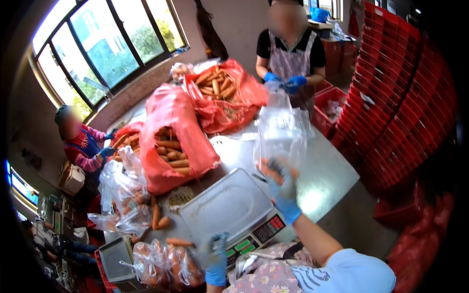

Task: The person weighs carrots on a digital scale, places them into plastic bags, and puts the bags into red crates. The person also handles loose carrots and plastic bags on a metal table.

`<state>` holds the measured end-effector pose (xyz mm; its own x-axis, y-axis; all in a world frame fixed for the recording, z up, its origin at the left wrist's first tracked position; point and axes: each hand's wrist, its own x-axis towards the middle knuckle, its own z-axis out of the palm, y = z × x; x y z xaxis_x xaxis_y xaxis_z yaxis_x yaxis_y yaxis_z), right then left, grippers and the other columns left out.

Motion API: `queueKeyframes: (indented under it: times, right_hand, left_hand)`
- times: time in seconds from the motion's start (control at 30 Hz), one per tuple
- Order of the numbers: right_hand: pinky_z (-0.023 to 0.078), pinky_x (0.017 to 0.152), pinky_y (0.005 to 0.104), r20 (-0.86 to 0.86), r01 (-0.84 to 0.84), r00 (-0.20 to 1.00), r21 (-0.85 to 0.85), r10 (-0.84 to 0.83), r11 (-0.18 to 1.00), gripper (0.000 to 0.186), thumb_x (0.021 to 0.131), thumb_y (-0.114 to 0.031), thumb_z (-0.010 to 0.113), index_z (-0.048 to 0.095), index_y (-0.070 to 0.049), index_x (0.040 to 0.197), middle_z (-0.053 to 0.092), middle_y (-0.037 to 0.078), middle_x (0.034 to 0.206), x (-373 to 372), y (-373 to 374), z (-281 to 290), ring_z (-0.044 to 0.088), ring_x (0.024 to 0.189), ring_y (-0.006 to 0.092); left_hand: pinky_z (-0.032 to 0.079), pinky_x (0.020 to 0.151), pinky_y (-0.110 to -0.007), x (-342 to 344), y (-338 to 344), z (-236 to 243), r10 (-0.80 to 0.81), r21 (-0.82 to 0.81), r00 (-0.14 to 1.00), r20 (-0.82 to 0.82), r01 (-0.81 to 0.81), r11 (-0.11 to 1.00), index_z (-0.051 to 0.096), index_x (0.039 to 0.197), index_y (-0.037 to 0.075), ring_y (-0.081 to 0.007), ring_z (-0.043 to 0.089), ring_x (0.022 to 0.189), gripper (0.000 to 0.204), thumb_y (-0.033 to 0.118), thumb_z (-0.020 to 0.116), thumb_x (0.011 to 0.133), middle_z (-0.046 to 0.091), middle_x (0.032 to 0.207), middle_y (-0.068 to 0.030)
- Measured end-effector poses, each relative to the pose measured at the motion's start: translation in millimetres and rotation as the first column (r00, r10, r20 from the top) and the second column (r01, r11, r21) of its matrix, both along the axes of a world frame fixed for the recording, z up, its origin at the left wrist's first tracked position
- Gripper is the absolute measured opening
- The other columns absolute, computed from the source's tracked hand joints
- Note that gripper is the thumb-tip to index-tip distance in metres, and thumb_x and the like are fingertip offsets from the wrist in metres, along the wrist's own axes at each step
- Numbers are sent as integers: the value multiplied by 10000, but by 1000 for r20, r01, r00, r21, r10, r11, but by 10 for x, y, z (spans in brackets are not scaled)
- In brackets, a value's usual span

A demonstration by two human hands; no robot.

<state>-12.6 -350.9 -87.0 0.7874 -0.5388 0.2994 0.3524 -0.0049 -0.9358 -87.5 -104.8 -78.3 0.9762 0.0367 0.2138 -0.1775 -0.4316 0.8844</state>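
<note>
My right hand (278, 183), in a blue and grey glove, is closed on orange carrots (266, 166) at the lower end of clear plastic bags (283, 127); a thin dark thing shows beside its fingers. It is above the right side of a steel scale (227, 200). My gloved left hand (215, 249) is low at the scale's front left corner, blurred, its grip unclear. Bagged carrots (166, 263) lie left of it, with a loose carrot (178, 241) behind them.
Red mesh sacks of carrots (166, 112) cover the steel table's (332, 176) back. A co-worker (288, 58) in blue gloves stands across it; another (80, 146) holds a carrot at left. Stacked red crates (391, 97) rise at right. More bags (122, 185) lie left.
</note>
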Motion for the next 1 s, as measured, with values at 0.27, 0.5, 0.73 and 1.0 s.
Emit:
queueKeyframes:
  times: [0.27, 0.5, 0.73, 1.0]
  right_hand:
    - [480, 813, 407, -271, 256, 722, -750, -637, 610, 813, 657, -511, 742, 427, -7, 1212, 583, 207, 1075, 223, -1077, 54, 588, 943, 356]
    - [502, 745, 441, -562, 21, 584, -711, -586, 703, 377, 788, -378, 547, 640, -51, 952, 625, 241, 961, 928, -1699, -669, 624, 867, 371]
    - [500, 702, 359, -121, 246, 966, 136, -230, 960, 169, 879, -97, 464, 595, -32, 794, 613, 127, 757, 1145, -1348, -463, 577, 669, 240]
    - [549, 792, 378, 370, -429, 887, 443, 276, 787, 149, 960, -127, 435, 551, -35, 959, 607, 121, 936, 1143, -632, 851, 648, 857, 255]
  left_hand:
    - [480, 709, -245, 6, 433, -293, 135, -308, 976, -169, -183, 934, 622, 828, -18, -128, 594, 731, 48, -27, 645, 787, 631, 791, -60]
    - [485, 662, -243, 78, 440, -348, 78, -130, 996, 38, -73, 989, 610, 808, -12, -122, 587, 706, 68, -27, 664, 770, 612, 758, -51]
    - [460, 641, -234, -89, 860, -688, 254, -206, 959, -127, -276, 939, 614, 853, -3, -115, 566, 695, 17, 5, 608, 839, 622, 770, -36]
    - [500, 670, -239, -85, 653, -662, 183, -266, 964, -195, -231, 936, 593, 824, -3, -109, 599, 707, 41, -21, 628, 814, 624, 744, -35]
